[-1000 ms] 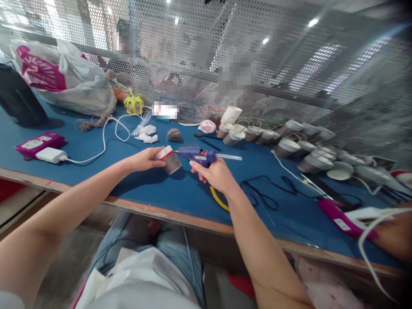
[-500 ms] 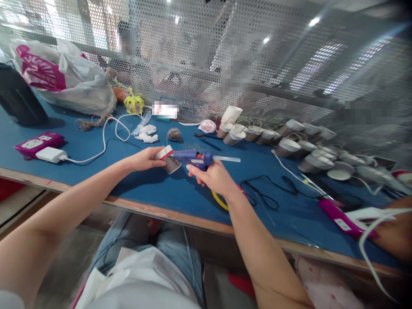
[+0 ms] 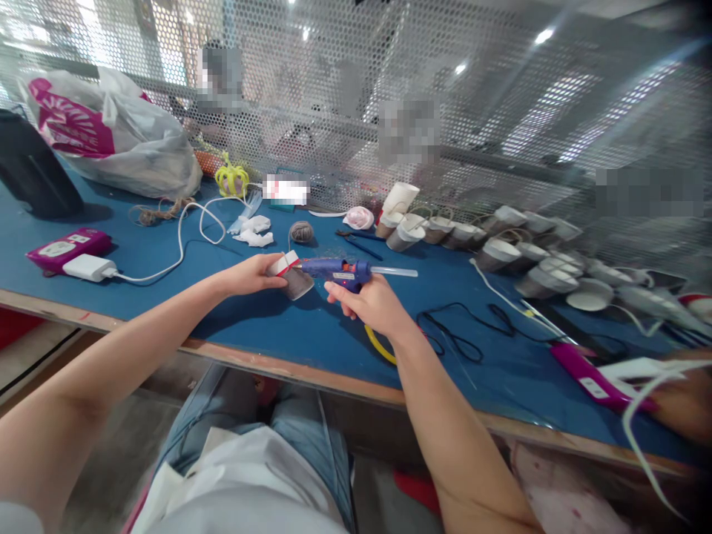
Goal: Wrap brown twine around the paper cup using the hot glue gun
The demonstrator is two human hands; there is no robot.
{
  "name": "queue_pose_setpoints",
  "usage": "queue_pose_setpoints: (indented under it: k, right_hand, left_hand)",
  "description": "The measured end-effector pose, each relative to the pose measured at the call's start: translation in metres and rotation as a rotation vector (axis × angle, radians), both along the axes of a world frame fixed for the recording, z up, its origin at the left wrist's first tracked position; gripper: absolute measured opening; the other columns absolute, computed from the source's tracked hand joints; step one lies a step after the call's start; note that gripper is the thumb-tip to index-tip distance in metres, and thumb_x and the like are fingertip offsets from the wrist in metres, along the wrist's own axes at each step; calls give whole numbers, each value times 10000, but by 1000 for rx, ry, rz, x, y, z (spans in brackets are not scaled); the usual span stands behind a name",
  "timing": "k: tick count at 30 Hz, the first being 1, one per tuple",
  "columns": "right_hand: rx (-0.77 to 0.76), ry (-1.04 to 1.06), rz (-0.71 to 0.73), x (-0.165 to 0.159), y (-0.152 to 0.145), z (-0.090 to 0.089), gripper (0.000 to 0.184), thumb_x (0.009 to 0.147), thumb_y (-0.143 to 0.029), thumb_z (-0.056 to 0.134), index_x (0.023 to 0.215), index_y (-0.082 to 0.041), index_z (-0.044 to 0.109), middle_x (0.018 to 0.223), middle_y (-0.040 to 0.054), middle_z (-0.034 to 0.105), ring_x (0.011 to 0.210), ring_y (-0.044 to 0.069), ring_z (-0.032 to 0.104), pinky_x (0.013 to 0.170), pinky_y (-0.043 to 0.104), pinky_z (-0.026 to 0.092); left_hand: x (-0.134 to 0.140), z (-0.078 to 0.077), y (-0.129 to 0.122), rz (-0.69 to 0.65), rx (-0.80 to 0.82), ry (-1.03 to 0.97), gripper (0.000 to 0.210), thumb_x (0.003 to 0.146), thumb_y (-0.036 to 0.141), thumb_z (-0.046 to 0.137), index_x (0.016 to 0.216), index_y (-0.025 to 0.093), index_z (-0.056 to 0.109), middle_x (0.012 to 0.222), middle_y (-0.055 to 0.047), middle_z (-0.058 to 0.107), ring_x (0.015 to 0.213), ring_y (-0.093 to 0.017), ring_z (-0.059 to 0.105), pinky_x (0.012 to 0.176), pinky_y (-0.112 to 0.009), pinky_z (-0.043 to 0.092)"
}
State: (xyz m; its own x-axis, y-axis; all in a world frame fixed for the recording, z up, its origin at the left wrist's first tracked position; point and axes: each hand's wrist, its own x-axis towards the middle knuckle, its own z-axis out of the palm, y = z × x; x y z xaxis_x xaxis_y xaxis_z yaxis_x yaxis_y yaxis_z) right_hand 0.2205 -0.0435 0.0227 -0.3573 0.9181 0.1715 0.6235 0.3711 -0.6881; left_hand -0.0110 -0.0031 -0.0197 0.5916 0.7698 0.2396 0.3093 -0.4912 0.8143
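Observation:
My left hand [image 3: 256,274] is closed around a small paper cup [image 3: 299,283], tilted on its side, with a white and red band near one end and grey cord wound on the rest. In my right hand [image 3: 367,299] is a blue glue gun [image 3: 337,273], a clear glue stick [image 3: 394,272] poking out of its back. The gun's nozzle touches or nearly touches the cup's banded end. A strand runs from the cup to a ball of grey yarn [image 3: 302,232] behind it.
Pliers [image 3: 359,241] and a pink roll [image 3: 359,217] lie beyond the gun. Several cord-wrapped cups [image 3: 406,233] stand at the back right. Black cable [image 3: 456,337] and a yellow ring [image 3: 379,347] lie near my right forearm. A purple power strip [image 3: 70,248] sits left.
The glue gun and my right hand have shifted very slightly to the right. My left hand and the cup stay nearly where they were.

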Motion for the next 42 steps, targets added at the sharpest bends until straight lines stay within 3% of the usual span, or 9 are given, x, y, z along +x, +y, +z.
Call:
queue_pose_setpoints:
  k: [19,26,30,34,39,42]
  right_hand:
    - [-58,134,-58,6,12,-9,358,728,-459,548,579,-136,596,395,-13,488,355,87,442,383,215,376]
    - [-111,344,-176,13,28,-17,187,646,-326,621,636,-159,539,428,-57,461,363,78,420,392,221,352]
    - [-99,298,-327,25,48,-18,146,616,-252,635,629,-164,519,489,-35,527,419,96,480,444,234,397]
    - [-131,146,-420,32,69,-19,163,721,-267,594,641,-128,564,626,34,613,542,119,558,573,263,456]
    - [-203,-97,-470,32,88,-27,291,848,-313,497,1071,-132,537,1051,80,573,876,176,579,737,371,488]
    - [-110,-197,-480,26,91,-23,273,781,-322,576,888,-76,631,969,158,610,911,259,581,748,371,456]
  left_hand:
    - [1,1,0,-21,-30,4,333,751,310,552,996,90,507,800,-38,605,694,-143,525,653,-247,423]
    - [0,2,-1,-14,-8,27,316,750,315,549,974,94,517,794,-40,607,704,-153,536,664,-254,423]
    - [1,2,0,-8,16,45,314,751,313,548,974,93,525,808,-49,617,726,-165,544,672,-264,424]
    - [2,3,-1,3,50,63,297,753,297,546,973,98,530,816,-51,619,733,-165,541,668,-260,420]
    - [3,4,-2,14,111,94,283,752,288,552,970,109,537,809,-46,623,736,-172,542,677,-264,417]
    - [5,4,-3,25,145,123,281,755,280,545,969,99,535,802,-53,626,728,-178,548,678,-269,418]
